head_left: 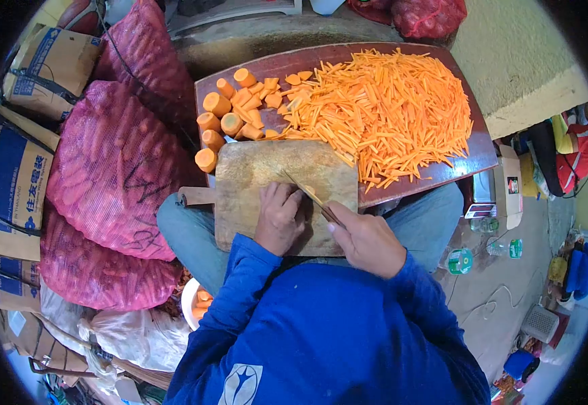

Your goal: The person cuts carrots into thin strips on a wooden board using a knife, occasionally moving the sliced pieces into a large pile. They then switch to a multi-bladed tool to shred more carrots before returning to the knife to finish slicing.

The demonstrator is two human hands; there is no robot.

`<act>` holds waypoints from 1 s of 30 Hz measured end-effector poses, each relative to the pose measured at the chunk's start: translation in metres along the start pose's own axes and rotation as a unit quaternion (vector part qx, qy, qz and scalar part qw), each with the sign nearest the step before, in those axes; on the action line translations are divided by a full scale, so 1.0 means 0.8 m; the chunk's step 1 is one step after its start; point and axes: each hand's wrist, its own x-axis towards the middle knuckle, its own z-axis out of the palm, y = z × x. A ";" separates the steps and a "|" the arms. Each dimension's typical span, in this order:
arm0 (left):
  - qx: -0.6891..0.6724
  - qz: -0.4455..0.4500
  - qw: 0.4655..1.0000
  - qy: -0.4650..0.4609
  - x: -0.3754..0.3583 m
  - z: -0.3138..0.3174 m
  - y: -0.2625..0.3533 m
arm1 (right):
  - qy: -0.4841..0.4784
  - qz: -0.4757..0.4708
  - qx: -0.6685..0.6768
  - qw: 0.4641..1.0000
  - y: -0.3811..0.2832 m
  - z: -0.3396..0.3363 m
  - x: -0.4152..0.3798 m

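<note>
A wooden cutting board (247, 169) with a short handle lies across my lap, against the near edge of a dark red table (483, 152). My right hand (368, 243) is wrapped round the handle of a knife (311, 194), whose blade slants up and left over the board. My left hand (279, 217) rests on the board left of the blade, fingers curled down; whatever lies under them is hidden. Beyond the board sits a big heap of carrot strips (402, 108). Left of that are carrot chunks (217, 104) and thinner carrot pieces (257, 98).
Pink mesh sacks (115, 169) of carrots are piled at my left beside cardboard boxes (10, 179). A white bucket (190, 304) with carrot pieces stands by my left leg. Plastic bottles (459, 261) are on the floor at right, and a concrete ledge (523, 88) runs behind the table.
</note>
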 end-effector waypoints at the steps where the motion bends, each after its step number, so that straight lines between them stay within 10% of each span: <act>1: 0.000 0.002 1.000 0.006 0.000 0.000 -0.002 | 0.014 -0.010 -0.006 1.000 -0.001 0.000 0.002; 30: -0.021 -0.005 0.998 0.055 -0.003 0.003 -0.002 | 0.045 -0.041 0.000 0.998 -0.003 -0.004 0.008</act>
